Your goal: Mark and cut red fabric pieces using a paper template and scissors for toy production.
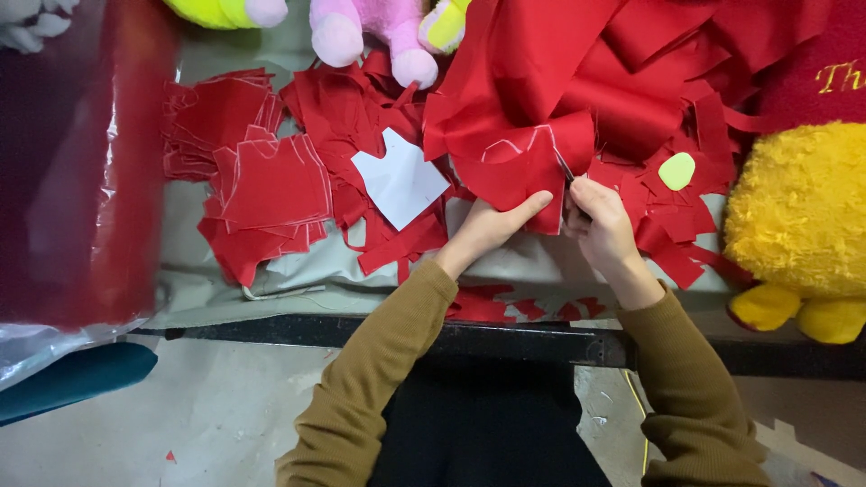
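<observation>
My left hand (pixel 492 225) grips the lower edge of a piece of red fabric (pixel 514 167) marked with a pale chalk outline. My right hand (pixel 600 221) holds scissors (pixel 565 168), whose blades point up into the fabric's right edge along the chalk line. Both arms wear olive-brown sleeves. The fabric piece hangs from a larger pile of red cloth (pixel 613 63) behind it.
A white paper template (pixel 400 178) lies on red scraps left of my hands. Stacked cut red pieces (pixel 271 185) sit further left. A yellow plush toy (pixel 798 225) is at right, a pink one (pixel 379 32) at the back. A pale green chalk (pixel 677 170) rests on scraps.
</observation>
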